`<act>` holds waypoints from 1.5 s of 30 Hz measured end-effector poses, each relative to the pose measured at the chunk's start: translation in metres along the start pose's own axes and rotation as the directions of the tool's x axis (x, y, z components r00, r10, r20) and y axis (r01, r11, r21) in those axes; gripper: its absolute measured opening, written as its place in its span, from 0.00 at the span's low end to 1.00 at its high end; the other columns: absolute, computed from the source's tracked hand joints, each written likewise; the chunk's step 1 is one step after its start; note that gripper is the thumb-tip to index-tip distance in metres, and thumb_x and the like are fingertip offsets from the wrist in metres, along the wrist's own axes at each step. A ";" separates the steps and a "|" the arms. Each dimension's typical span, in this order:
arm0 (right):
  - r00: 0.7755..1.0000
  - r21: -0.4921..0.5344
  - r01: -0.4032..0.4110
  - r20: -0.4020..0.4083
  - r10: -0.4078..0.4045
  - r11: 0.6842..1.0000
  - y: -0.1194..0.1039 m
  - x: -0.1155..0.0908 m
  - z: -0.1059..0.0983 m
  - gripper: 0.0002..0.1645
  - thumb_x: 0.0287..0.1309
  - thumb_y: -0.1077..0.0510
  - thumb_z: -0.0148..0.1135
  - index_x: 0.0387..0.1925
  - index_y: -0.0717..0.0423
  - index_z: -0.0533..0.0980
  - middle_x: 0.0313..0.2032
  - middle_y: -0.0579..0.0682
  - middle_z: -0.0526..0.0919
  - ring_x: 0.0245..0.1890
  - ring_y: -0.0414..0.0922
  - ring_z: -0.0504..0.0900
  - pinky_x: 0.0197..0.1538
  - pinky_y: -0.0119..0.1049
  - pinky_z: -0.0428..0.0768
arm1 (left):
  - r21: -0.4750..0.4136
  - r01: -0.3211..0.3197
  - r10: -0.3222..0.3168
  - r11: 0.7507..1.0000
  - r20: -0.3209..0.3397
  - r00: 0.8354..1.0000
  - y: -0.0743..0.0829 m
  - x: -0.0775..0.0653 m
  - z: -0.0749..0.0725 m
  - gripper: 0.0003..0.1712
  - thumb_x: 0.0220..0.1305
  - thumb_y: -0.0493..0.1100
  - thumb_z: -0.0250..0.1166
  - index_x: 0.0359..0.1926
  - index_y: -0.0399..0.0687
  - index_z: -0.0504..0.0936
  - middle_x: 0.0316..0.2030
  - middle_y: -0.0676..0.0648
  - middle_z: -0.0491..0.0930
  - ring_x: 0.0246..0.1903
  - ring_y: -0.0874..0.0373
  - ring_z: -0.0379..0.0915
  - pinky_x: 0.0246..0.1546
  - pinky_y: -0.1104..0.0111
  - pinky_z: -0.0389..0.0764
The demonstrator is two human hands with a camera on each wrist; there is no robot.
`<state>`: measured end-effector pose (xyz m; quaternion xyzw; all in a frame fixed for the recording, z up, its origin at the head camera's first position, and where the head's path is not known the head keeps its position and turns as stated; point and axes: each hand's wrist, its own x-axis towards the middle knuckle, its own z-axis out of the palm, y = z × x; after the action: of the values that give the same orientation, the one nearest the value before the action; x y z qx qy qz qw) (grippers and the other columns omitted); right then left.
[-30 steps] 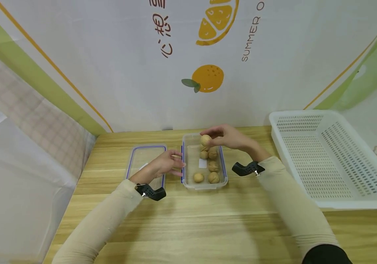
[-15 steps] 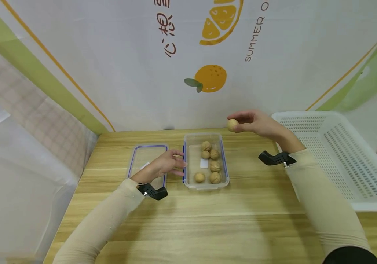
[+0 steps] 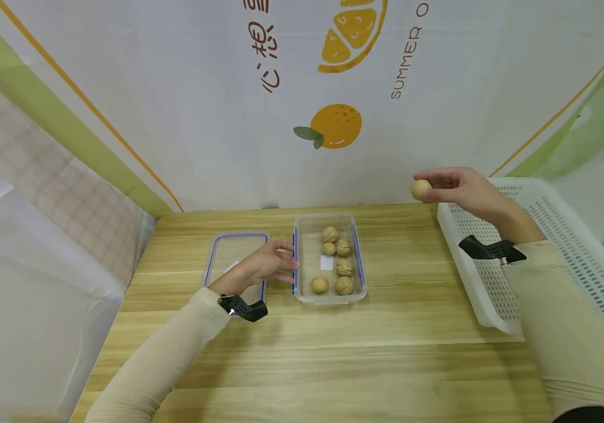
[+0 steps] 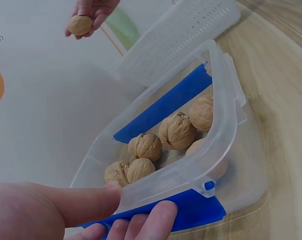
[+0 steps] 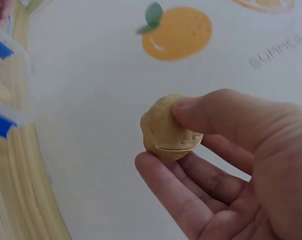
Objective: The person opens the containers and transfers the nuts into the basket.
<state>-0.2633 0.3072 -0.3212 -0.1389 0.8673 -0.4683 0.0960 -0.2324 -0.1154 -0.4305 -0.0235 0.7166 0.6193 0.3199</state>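
My right hand (image 3: 466, 191) pinched one walnut (image 3: 420, 190), thumb to fingers; my left hand (image 3: 267, 262) pinched the clip-lock box (image 3: 331, 299) by its side, presumably steadying it.

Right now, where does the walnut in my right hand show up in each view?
Head: walnut right of centre, at the fingertips of your right hand.
Left wrist: walnut at upper left.
Right wrist: walnut near the middle, large.
Shared landmark: the box, only partly seen at the right wrist view's left edge.
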 end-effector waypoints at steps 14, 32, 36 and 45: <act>0.996 0.102 -0.074 -0.044 0.079 0.992 0.055 -0.014 -0.038 0.30 0.73 0.59 0.60 0.70 0.67 0.66 0.46 0.33 0.84 0.47 0.32 0.83 0.50 0.26 0.85 | -0.011 0.007 -0.007 1.000 0.005 1.000 -0.002 0.004 -0.002 0.32 0.71 0.25 0.58 0.71 0.30 0.58 0.58 0.31 0.68 0.56 0.40 0.73 0.44 0.61 0.91; 0.978 0.087 -0.206 0.019 0.205 0.975 0.122 -0.005 -0.041 0.39 0.77 0.52 0.54 0.74 0.74 0.55 0.59 0.48 0.73 0.47 0.27 0.80 0.57 0.25 0.82 | 0.017 0.005 -0.005 1.000 0.007 1.000 0.000 0.000 -0.002 0.31 0.71 0.26 0.58 0.71 0.31 0.58 0.60 0.28 0.67 0.58 0.38 0.72 0.46 0.59 0.90; 0.974 0.018 -0.224 0.040 0.223 0.974 0.133 -0.001 -0.038 0.39 0.76 0.53 0.55 0.73 0.76 0.56 0.63 0.62 0.72 0.44 0.25 0.79 0.52 0.22 0.83 | 0.011 0.010 -0.010 1.000 0.001 1.000 0.000 -0.001 -0.002 0.32 0.71 0.26 0.58 0.71 0.31 0.58 0.61 0.28 0.67 0.58 0.38 0.72 0.45 0.60 0.90; 0.966 0.012 -0.257 0.010 0.257 0.966 0.155 0.001 -0.027 0.35 0.72 0.63 0.60 0.69 0.79 0.59 0.57 0.66 0.75 0.39 0.26 0.79 0.48 0.28 0.87 | 0.013 0.007 -0.007 1.000 0.005 1.000 0.000 0.000 -0.001 0.32 0.71 0.26 0.58 0.71 0.31 0.58 0.60 0.29 0.67 0.57 0.39 0.72 0.45 0.59 0.90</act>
<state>-0.2955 0.4091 -0.4362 -0.0267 0.8744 -0.4572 0.1603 -0.2327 -0.1159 -0.4306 -0.0223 0.7198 0.6137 0.3238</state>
